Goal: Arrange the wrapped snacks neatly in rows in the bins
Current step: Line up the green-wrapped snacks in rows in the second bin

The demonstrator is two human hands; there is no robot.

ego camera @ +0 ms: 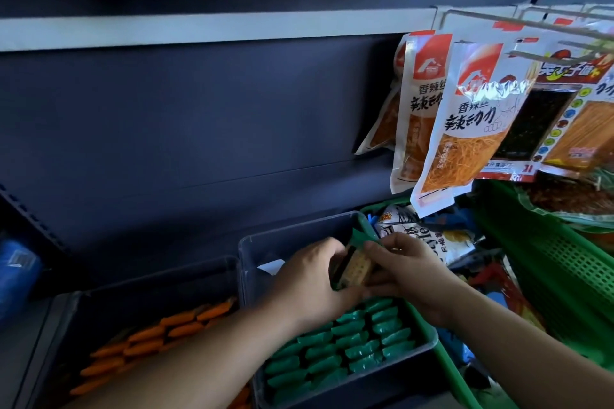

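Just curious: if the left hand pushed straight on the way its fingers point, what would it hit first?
Probably the right hand, gripping the same green-wrapped snack just ahead; beyond lies the bin's far wall. Depth is unclear.

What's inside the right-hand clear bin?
Green-wrapped snacks in rows fill the front of the clear bin; the left hand and right hand grip more above. The hands cover most of its back.
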